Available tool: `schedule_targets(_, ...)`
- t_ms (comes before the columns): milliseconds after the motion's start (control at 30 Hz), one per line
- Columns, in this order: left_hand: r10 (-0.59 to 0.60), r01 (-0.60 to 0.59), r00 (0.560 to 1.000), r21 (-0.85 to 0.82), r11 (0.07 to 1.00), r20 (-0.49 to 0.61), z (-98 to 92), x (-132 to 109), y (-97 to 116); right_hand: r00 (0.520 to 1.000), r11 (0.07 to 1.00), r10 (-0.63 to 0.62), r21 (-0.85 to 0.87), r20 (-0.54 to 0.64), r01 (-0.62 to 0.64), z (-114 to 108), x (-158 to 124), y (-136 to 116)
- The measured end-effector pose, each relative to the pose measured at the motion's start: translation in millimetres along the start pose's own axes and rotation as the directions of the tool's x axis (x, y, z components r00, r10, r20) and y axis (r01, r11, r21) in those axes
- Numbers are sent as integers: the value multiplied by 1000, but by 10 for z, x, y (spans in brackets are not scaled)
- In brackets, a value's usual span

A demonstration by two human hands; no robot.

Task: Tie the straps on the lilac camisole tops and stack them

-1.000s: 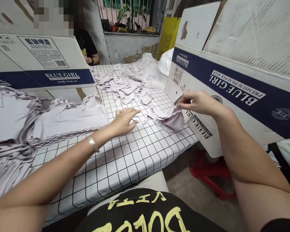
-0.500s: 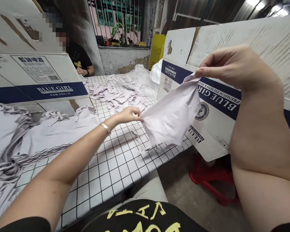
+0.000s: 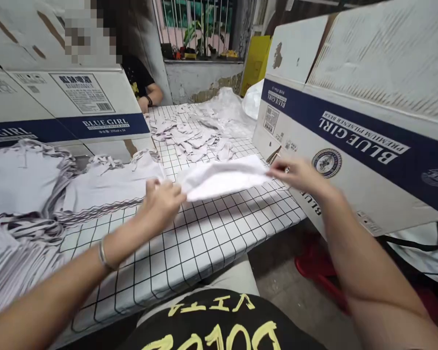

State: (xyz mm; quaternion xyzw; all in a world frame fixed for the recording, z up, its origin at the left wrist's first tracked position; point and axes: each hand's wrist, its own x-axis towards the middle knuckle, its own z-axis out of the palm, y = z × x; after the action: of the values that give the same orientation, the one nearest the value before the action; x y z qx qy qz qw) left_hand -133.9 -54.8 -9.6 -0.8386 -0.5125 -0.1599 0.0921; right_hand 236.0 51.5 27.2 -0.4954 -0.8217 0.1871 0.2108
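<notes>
Pale cloth piece (image 3: 226,181) spread above checked tabletop (image 3: 219,238), between hands. Left hand (image 3: 164,201): fingers grasping cloth's left end. Right hand (image 3: 292,174): fingers pinching right end, near right carton (image 3: 299,116). Stacked pale fabric (image 3: 113,187) at left; loose pieces (image 3: 193,136) farther back.

The table (image 3: 211,238) is bright, and the cloth (image 3: 229,181) is so bright that its lower part looks plain white. Light seems to come from above, with a soft gray shadow under the cloth. The floor (image 3: 281,277) and red stool (image 3: 319,272) are dim. The cloth, left hand (image 3: 164,201) and right hand (image 3: 294,175) are blurry. Big words on the right box (image 3: 365,133) are clear. Both arms look stretched toward the near edges. Blocky squares hide the far-left person's (image 3: 136,73) head.
</notes>
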Motion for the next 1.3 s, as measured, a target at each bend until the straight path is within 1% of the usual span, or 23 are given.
schedule_targets(67, -33, 39, 983, -33, 999, 180, 343, -436, 183, 994, 999, -48, -18, 97, 50, 483, -284, 107)
schedule_targets(100, -87, 102, 969, -55, 993, 233, 465, -578, 255, 991, 998, -58, -18, 122, 60, 694, -408, 146)
schedule_targets(133, -149, 172, 954, -69, 983, 261, 555, -663, 312, 990, 998, -57, -16, 131, 60, 869, -512, 171)
schedule_targets(167, -217, 243, 941, -74, 967, 259, 616, -696, 355, 991, 999, -48, -9, 127, 49, 1003, -595, 183)
schedule_targets(233, -309, 332, 926, -75, 940, 217, 683, -651, 405, 996, 1000, -11, 10, 87, 10, 1144, -696, 170)
schedule_targets(300, -295, 319, 932, -90, 944, 209, 716, -555, 425, 999, 999, 30, 29, 31, -31, 1160, -738, 135)
schedule_targets(367, -254, 284, 942, -114, 952, 219, 735, -496, 433, 998, 997, 64, 53, -12, -63, 1117, -755, 102)
schedule_targets(400, -261, 291, 943, -131, 948, 205, 740, -489, 439, 997, 995, 76, 65, -23, -74, 1092, -762, 91)
schedule_targets(433, -290, 317, 942, -157, 935, 171, 742, -492, 447, 996, 994, 83, 79, -29, -80, 1072, -769, 84)
schedule_targets(500, -378, 388, 922, -225, 894, 87, 744, -502, 475, 996, 991, 85, 110, -34, -81, 1054, -779, 76)
schedule_targets(533, -403, 406, 913, -247, 880, 64, 749, -496, 496, 996, 989, 82, 123, -35, -77, 1059, -779, 72)
schedule_targets(567, -400, 402, 914, -249, 881, 62, 760, -478, 519, 996, 989, 79, 132, -37, -73, 1071, -775, 66)
schedule_targets(667, -289, 313, 943, -145, 939, 165, 829, -365, 576, 993, 990, 91, 113, -71, -83, 1149, -747, 30)
schedule_targets(700, -264, 290, 943, -108, 951, 201, 855, -324, 584, 991, 991, 107, 87, -86, -100, 1184, -740, 13)
schedule_targets(767, -258, 280, 936, -62, 958, 240, 890, -269, 580, 986, 990, 138, 13, -93, -138, 1262, -743, -17)
schedule_targets(833, -268, 288, 930, -48, 956, 252, 893, -265, 559, 985, 985, 160, -53, -71, -164, 1341, -773, -31)
schedule_targets(900, -257, 283, 928, -59, 957, 270, 873, -303, 529, 981, 980, 181, -67, -71, -186, 1411, -819, -22)
schedule_targets(967, -269, 302, 927, -95, 949, 262, 842, -351, 484, 969, 974, 215, -46, -121, -222, 1462, -859, 14)
schedule_targets(1033, -308, 341, 932, -173, 924, 193, 801, -359, 414, 950, 965, 247, -36, -190, -258, 1486, -856, 73)
schedule_targets(1100, -362, 376, 927, -270, 886, 102, 733, -281, 316, 933, 961, 261, -31, -248, -276, 1472, -764, 148)
schedule_targets(1167, -413, 404, 910, -340, 849, 49, 613, -84, 193, 916, 959, 271, 3, -294, -283, 1389, -547, 222)
schedule_targets(1233, -467, 438, 884, -373, 818, 14, 422, 219, 61, 883, 954, 295, 61, -364, -293, 1200, -211, 269)
schedule_targets(1300, -524, 455, 850, -421, 785, -58, 167, 554, -58, 832, 952, 303, 103, -466, -289, 900, 173, 261)
